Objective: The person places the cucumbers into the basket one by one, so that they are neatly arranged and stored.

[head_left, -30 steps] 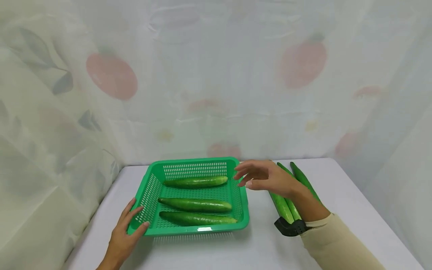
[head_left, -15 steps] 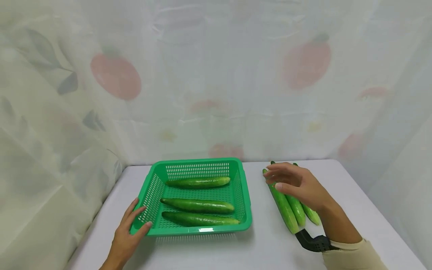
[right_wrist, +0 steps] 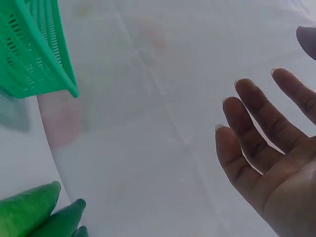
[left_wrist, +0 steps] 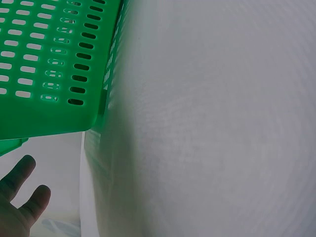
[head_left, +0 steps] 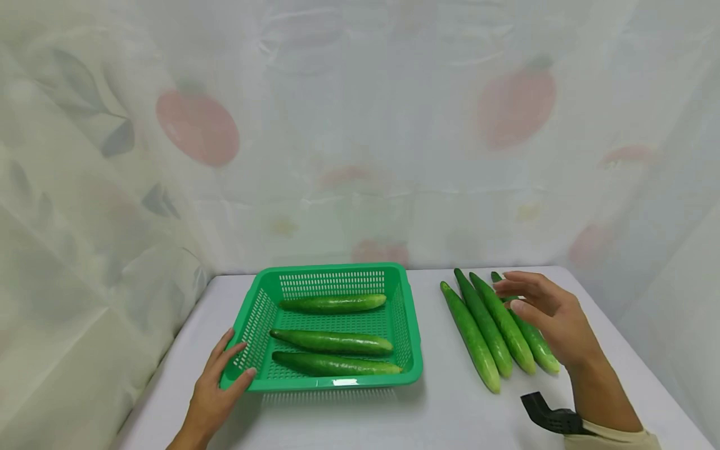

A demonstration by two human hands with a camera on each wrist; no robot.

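Three green cucumbers [head_left: 332, 342] lie crosswise inside a green slotted plastic basket [head_left: 337, 382]. At the basket's front left corner is my left hand [head_left: 209, 397], fingers spread, thumb at the rim; whether it presses there I cannot tell. The left wrist view shows two of its fingers [left_wrist: 35, 203] straight below the basket wall [left_wrist: 44, 113]. On the right, several cucumbers [head_left: 469, 337] lie side by side on the table, tips away from me. Over the rightmost one hovers my right hand [head_left: 554, 319], holding nothing, its fingers loosely bent; the right wrist view shows its bare palm [right_wrist: 291, 192].
A white-covered table [head_left: 444, 412] carries everything. Behind it hangs a pale curtain [head_left: 360, 137] with faded fruit prints, and similar sheeting [head_left: 84, 281] closes the left side. A black strap [head_left: 554, 420] sits on my right wrist.
My right hand has moved right, from the basket's right rim to above the rightmost table cucumber, uncovering the others. My left hand and the basket keep their places, with a slight view shift.
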